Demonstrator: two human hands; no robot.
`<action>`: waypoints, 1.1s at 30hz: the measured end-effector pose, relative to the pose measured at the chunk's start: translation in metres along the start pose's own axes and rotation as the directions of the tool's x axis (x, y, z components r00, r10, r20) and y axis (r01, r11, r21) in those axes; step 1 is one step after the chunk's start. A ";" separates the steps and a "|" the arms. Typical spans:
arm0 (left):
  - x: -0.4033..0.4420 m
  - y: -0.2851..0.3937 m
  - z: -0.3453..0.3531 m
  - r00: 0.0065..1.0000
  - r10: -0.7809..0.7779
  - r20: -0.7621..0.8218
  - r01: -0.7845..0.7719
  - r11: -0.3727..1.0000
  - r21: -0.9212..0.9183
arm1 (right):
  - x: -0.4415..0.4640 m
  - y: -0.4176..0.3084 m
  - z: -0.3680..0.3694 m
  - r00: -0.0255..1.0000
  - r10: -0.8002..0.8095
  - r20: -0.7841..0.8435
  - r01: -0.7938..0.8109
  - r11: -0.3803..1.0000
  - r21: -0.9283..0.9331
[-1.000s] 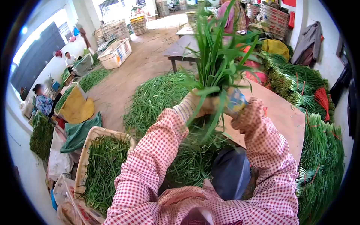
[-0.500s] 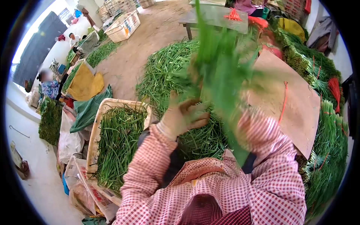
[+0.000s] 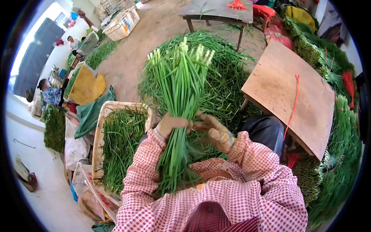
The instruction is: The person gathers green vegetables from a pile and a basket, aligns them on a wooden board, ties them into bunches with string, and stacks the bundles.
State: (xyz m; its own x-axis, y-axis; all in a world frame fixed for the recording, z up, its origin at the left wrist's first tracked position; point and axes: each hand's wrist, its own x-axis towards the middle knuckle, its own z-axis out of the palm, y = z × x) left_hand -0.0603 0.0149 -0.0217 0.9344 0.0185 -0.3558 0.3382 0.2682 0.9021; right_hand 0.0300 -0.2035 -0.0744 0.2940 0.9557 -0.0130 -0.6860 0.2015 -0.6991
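1. The gloved left hand (image 3: 170, 123) is closed round the narrow middle of a fan-shaped bunch of long green stalks (image 3: 181, 87), its grip clamped on them. The pale cut ends point away from the body and the thin leafy ends hang towards the lap.

2. The gloved right hand (image 3: 218, 137) is just beside the bunch, fingers and thumb apart and the palm partly turned to it. Whether its fingertips touch the stalks, I cannot tell.

3. This bunch is gathered with the pale ends mostly together, though they fan out unevenly, and no tie shows on it.

4. Beyond and beneath it, a large tangled green heap (image 3: 230, 91) lies loose on the floor, so much of the stock looks unsorted. On the left, a cream plastic crate (image 3: 98, 150) holds more loose greenery.

5. On the right, a thin red string (image 3: 295, 102) lies across the brown wooden tabletop (image 3: 309, 92), one end hanging over the edge.

6. Past that tabletop, neat green bundles (image 3: 342, 127) are stacked, with red ties on some; that portion appears finished.

7. Farther off, red strands (image 3: 237, 4) lie on a grey table (image 3: 216, 11), and a seated person (image 3: 51, 95) is at the far left.
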 end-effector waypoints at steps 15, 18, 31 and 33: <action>-0.115 -0.088 0.059 0.958 -0.244 0.148 0.256 0.965 -0.065 | 0.026 0.022 -0.046 0.976 -0.115 -0.182 0.191 0.852 0.488; -0.115 -0.106 0.062 0.972 -0.157 0.175 0.134 0.982 0.135 | 0.026 -0.021 -0.043 0.994 -0.080 -0.075 0.097 0.961 0.260; -0.114 -0.103 0.089 0.997 -0.013 0.075 0.004 0.992 0.126 | 0.069 -0.169 -0.090 0.772 -0.298 -0.562 0.003 0.885 -0.465; -0.104 -0.101 0.092 0.996 0.029 0.085 -0.046 0.977 0.210 | 0.049 -0.157 -0.052 0.935 -0.173 -0.310 -0.156 0.583 -0.797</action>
State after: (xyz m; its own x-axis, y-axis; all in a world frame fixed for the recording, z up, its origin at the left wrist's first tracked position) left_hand -0.1816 -0.1032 -0.0530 0.9500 -0.0557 -0.3074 0.3104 0.0587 0.9488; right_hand 0.1866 -0.1999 -0.0023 0.6000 0.7921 -0.1126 0.0850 -0.2030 -0.9755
